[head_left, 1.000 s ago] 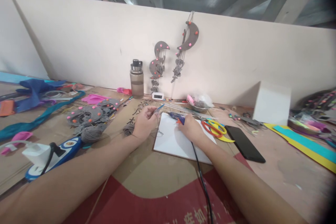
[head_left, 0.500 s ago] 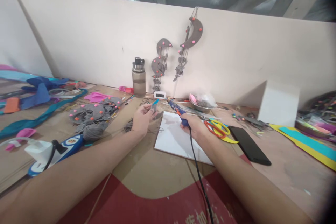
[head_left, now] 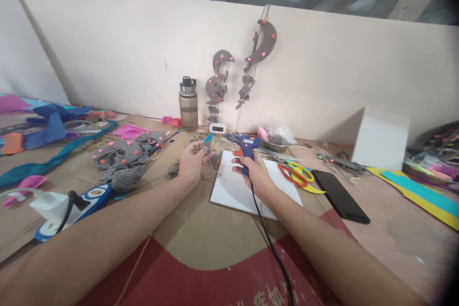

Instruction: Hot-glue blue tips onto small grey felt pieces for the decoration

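In my right hand [head_left: 253, 168] is a blue hot glue gun [head_left: 250, 142] with an orange trigger, its nozzle pointing left and its black cord [head_left: 265, 222] trailing toward me. My left hand [head_left: 192, 158] pinches a small piece of blue and grey felt [head_left: 207, 141], from which a thin grey string hangs. A gap separates the nozzle from the felt piece. Below the glue gun lies a white board [head_left: 229, 186]. Grey yarn [head_left: 174, 170] rests beside my left wrist, partly hidden.
Scissors [head_left: 294, 175] and a black phone [head_left: 340, 196] lie right of the board. A bottle [head_left: 188, 107] and small clock [head_left: 217, 128] stand at the wall, where grey felt moons [head_left: 267, 43] hang. Left are felt moons [head_left: 124, 152], a yarn ball [head_left: 127, 179] and a power strip [head_left: 95, 201].
My right hand has turned the glue gun from pointing away to side-on, nozzle to the left, and raised it slightly. The left hand keeps the felt piece, shifted slightly left.
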`<state>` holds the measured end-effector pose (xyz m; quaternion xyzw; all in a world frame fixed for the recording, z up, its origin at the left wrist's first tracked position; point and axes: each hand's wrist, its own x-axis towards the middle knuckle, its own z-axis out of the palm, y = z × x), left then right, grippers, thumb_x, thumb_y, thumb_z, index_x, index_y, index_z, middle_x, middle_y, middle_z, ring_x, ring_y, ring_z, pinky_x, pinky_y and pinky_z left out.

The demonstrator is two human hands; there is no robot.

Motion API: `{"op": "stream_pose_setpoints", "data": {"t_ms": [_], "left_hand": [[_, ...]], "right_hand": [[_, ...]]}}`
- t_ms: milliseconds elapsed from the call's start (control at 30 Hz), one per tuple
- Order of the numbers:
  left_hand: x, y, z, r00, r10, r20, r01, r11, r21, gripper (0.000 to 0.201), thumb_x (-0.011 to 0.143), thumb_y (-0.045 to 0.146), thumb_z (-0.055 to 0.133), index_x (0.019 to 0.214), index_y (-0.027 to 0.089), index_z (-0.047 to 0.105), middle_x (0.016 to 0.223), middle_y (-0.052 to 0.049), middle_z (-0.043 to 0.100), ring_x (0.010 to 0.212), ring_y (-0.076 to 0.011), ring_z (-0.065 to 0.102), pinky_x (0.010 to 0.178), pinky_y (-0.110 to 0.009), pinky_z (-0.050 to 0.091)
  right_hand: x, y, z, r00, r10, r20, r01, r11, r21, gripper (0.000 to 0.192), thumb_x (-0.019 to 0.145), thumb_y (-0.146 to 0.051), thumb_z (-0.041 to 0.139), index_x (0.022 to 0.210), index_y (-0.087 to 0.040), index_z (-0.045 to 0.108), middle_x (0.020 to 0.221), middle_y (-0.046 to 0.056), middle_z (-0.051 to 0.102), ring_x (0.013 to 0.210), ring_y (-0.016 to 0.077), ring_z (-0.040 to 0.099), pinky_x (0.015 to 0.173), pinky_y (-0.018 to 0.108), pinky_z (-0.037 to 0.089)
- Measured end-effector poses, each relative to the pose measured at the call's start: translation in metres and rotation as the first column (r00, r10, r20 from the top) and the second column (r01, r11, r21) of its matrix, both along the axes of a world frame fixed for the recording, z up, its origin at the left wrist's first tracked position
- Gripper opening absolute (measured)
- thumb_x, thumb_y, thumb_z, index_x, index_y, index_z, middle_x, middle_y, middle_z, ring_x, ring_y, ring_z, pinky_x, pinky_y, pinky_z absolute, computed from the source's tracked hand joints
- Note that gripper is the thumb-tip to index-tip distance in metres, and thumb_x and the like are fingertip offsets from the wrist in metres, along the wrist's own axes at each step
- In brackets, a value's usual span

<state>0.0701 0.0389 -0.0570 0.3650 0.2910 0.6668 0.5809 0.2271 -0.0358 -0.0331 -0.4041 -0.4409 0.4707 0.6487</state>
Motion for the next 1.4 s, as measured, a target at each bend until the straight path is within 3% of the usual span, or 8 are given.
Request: {"op": "stream_pose_setpoints", "data": {"t_ms": [100,333,500,667,933,1400], "left_hand": [[0.0,0.0,0.001,1.0,0.015,-0.013,-0.015,1.0,-0.014,0.018,0.073,0.013,0.066,0.088,0.015,0.056,0.079,-0.003,0.07,0.078,-0.0136,0.069,0.084,-0.033,0.056],[0.002,-0.002,0.001,0.999,0.024,-0.033,-0.024,1.0,-0.002,0.018,0.072,0.014,0.067,0.088,0.015,0.057,0.08,-0.002,0.069,0.078,-0.0128,0.068,0.083,-0.033,0.055],[0.002,-0.003,0.002,1.0,-0.001,-0.008,0.001,0.999,0.033,0.02,0.068,0.016,0.071,0.084,0.015,0.058,0.076,0.0,0.068,0.074,-0.0115,0.067,0.084,-0.033,0.055],[0.002,-0.005,0.002,1.0,-0.013,-0.022,0.014,0.999,0.053,0.023,0.066,0.02,0.074,0.082,0.016,0.058,0.076,0.0,0.068,0.074,-0.0117,0.066,0.085,-0.035,0.055],[0.003,-0.008,0.003,0.999,-0.024,-0.045,0.027,0.998,0.057,0.025,0.067,0.021,0.075,0.085,0.017,0.059,0.076,0.001,0.067,0.074,-0.0122,0.066,0.086,-0.035,0.055],[0.003,-0.008,0.002,0.998,-0.031,-0.053,0.035,0.996,0.076,0.03,0.062,0.026,0.08,0.083,0.015,0.061,0.075,0.0,0.067,0.072,-0.0107,0.065,0.082,-0.032,0.055]], "right_hand": [[-0.003,-0.004,0.002,0.994,0.023,0.109,-0.033,0.995,0.094,0.027,0.075,-0.026,0.058,0.1,-0.021,0.051,0.101,0.003,0.063,0.074,0.0116,0.06,0.056,0.024,0.05],[-0.009,-0.013,-0.002,0.885,-0.039,0.465,-0.047,0.984,0.171,0.02,0.086,-0.033,0.052,0.1,-0.02,0.053,0.083,0.001,0.063,0.054,0.0091,0.049,0.052,0.024,0.043],[-0.005,-0.011,-0.009,0.805,-0.12,0.581,-0.011,0.976,0.217,0.026,0.09,-0.038,0.05,0.109,-0.02,0.053,0.092,0.005,0.066,0.06,0.0119,0.053,0.056,0.025,0.044],[-0.004,-0.011,-0.011,0.769,-0.138,0.624,0.003,0.977,0.213,0.033,0.09,-0.042,0.05,0.114,-0.019,0.053,0.095,0.007,0.066,0.061,0.013,0.053,0.056,0.026,0.043],[-0.005,-0.012,-0.013,0.827,-0.118,0.549,0.031,0.986,0.166,0.032,0.087,-0.044,0.054,0.111,-0.022,0.057,0.09,0.005,0.066,0.057,0.0127,0.049,0.054,0.025,0.04],[-0.005,-0.012,-0.015,0.798,-0.12,0.591,0.046,0.989,0.138,0.03,0.088,-0.041,0.053,0.111,-0.022,0.055,0.088,0.005,0.064,0.059,0.013,0.049,0.053,0.025,0.04]]}}
